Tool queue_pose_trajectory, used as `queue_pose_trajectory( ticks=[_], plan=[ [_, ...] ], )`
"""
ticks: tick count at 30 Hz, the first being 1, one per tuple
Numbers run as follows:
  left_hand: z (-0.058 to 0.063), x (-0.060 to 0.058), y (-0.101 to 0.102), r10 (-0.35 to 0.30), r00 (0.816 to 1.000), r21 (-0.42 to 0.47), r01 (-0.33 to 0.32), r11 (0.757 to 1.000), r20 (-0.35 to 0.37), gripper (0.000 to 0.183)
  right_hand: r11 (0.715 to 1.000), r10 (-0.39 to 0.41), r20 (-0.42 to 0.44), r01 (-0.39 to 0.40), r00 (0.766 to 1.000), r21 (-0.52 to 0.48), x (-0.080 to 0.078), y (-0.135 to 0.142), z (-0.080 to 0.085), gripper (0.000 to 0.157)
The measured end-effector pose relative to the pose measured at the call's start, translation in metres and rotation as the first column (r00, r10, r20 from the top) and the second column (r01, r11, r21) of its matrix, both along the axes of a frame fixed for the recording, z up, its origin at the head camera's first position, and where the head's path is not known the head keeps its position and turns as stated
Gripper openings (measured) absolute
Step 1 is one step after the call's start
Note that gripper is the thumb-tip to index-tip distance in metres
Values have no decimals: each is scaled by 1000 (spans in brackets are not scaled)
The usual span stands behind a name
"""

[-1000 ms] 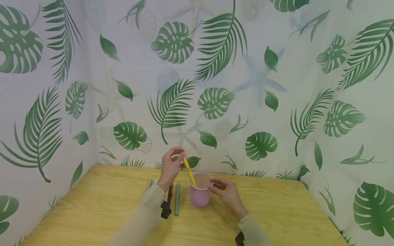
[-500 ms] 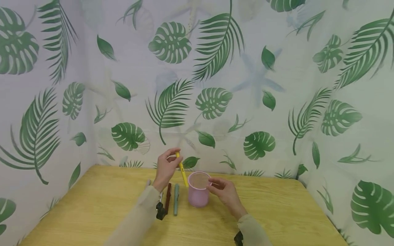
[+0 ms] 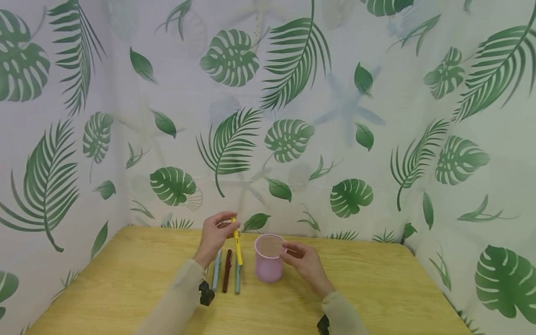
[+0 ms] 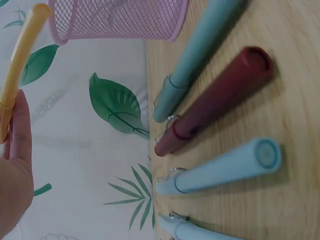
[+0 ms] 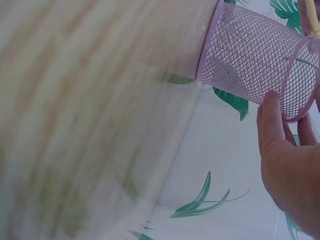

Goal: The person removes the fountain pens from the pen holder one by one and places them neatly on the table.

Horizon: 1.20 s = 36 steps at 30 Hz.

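Note:
My left hand [image 3: 215,236] pinches a yellow pen [image 3: 237,244] near its top, its lower end pointing down over the table. In the left wrist view that yellow pen [image 4: 24,55] tilts beside the pink mesh pen holder [image 4: 117,20]. The pen holder [image 3: 268,270] stands upright on the table, to the right of the yellow pen. At its rim, my right hand [image 3: 307,264] grips the holder; in the right wrist view the thumb lies along the mesh [image 5: 250,60]. A grey-green pen [image 3: 237,280] lies just below the yellow pen's tip.
Left of the grey-green pen lie a dark red pen [image 3: 227,271] and a light blue pen [image 3: 216,272]. The left wrist view shows another pale pen [image 4: 192,231] beyond them. The wooden table [image 3: 389,288] meets a leaf-patterned cloth wall [image 3: 305,204] behind.
My left hand has drawn the yellow pen out from the holder's mouth, leftward and down, to above the grey-green pen. The right hand stays at the holder.

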State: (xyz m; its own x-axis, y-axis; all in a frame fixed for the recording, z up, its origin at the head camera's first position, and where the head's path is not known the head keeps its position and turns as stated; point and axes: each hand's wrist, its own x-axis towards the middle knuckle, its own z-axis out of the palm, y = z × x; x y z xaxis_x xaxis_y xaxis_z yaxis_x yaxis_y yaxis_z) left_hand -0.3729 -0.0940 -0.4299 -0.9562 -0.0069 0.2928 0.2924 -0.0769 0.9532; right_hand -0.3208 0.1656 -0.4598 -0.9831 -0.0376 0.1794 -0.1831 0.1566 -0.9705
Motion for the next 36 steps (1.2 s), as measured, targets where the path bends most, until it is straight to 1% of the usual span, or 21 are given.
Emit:
queue_pose_trajectory(
  ticks=[4,8,13,17,22,27,30,32,36],
  plan=[
    [-5,-1,-8,7,1000,0,-7,1000,16,28,1000,-1,-5,1,1000,5,0,0,-1,37],
    [-9,0,-16,8,999,-12,-8,1000,40,28,1000,-4,-2,4,1000,15,-1,1,-3,35],
    [-14,2,-26,0,997,-69,5,998,81,30,1000,-9,-4,9,1000,15,-2,1,-4,35],
    [-17,0,-34,7,993,-100,4,995,114,32,1000,-9,-10,9,1000,24,-2,1,-4,35],
    [-16,-1,-43,-27,991,-124,44,991,131,36,1000,-11,1,11,1000,18,-1,0,-2,35],
    [-15,0,-53,-74,987,-116,91,989,144,39,1000,-4,-3,4,1000,2,1,0,-1,35],
    [-16,-1,-59,-84,986,-141,105,984,144,40,1000,-7,-4,7,1000,0,2,-1,-1,34],
    [-17,-1,-63,-74,988,-161,96,982,138,42,1000,-10,-3,10,1000,3,1,0,-1,34],
    [-17,0,-69,-26,992,-174,48,984,125,43,1000,-18,5,18,1000,13,-2,0,-3,34]
  ],
)
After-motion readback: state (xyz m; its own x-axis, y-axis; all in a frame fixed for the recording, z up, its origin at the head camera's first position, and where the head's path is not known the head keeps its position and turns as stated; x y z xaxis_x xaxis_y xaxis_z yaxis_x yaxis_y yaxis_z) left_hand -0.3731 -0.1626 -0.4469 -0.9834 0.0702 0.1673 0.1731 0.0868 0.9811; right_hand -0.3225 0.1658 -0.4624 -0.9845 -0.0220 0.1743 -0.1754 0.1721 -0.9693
